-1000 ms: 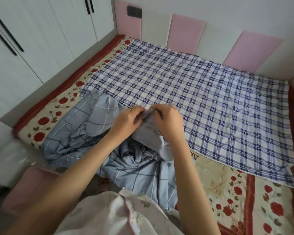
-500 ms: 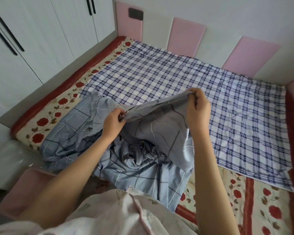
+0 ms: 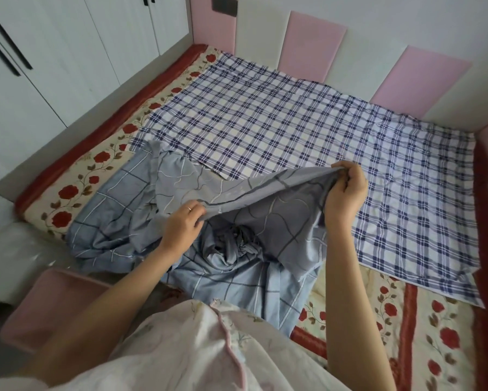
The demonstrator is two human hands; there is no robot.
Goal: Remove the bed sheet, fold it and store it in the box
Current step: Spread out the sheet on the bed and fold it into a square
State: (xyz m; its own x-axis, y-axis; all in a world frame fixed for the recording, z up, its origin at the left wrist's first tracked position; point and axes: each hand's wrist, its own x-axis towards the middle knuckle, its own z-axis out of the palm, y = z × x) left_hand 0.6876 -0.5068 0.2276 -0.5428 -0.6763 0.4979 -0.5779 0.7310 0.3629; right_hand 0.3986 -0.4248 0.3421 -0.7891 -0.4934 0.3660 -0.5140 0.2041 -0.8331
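Observation:
A crumpled grey-blue checked bed sheet (image 3: 223,258) lies in a heap at the near left of the bed. My left hand (image 3: 182,224) pinches one edge of it near the heap's middle. My right hand (image 3: 345,193) grips the same edge farther right and holds it raised, so the cloth stretches between both hands. A pink box (image 3: 42,306) stands on the floor at the lower left, beside the bed, partly hidden by my left arm.
A blue-and-white plaid sheet (image 3: 293,122) lies flat across the bed over a floral red-rose mattress cover (image 3: 383,328). White wardrobe doors (image 3: 54,52) stand to the left. Pink and white padded wall panels (image 3: 313,43) line the far side.
My hands were together at the heap; my right hand has drawn the sheet's edge up and to the right, spreading it out, while my left hand stayed near the heap.

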